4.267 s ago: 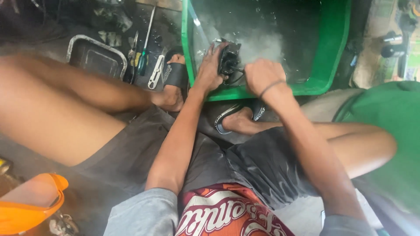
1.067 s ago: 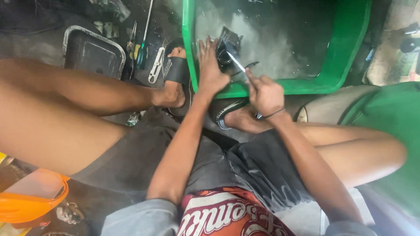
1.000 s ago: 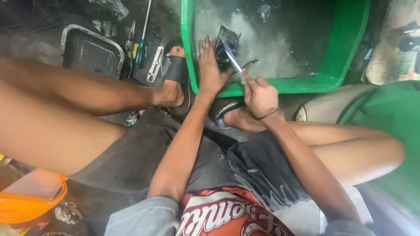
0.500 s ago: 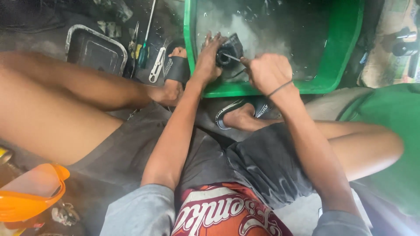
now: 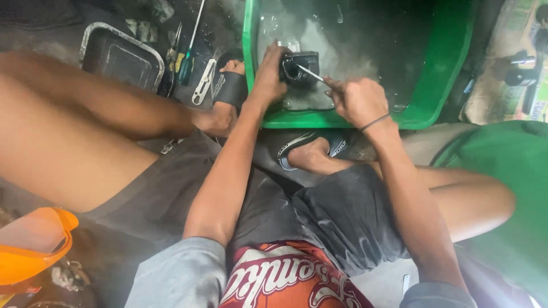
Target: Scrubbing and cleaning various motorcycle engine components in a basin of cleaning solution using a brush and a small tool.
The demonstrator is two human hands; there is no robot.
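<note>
The left hand (image 5: 268,77) has its grip closed around a small black mechanical part (image 5: 298,67) with a round opening, holding it just inside the near wall of the green plastic tub (image 5: 451,74), above the wet tub floor. The right hand (image 5: 357,100) has its grip closed on a thin metal tool (image 5: 313,74), the tip resting at the part's opening.

Risk: the part looks wet; a slip of the tool tip would probably drive it toward the left fingers, which sit just beside the opening. A loosened hold would likely drop the part into the water.

Clearance: the tub's far half is open. The near rim lies close under both wrists and limits downward travel. On the floor to the left, near the sandalled foot (image 5: 228,94), lie hand tools (image 5: 191,57) and a metal tray (image 5: 120,57), well apart from the hands.
</note>
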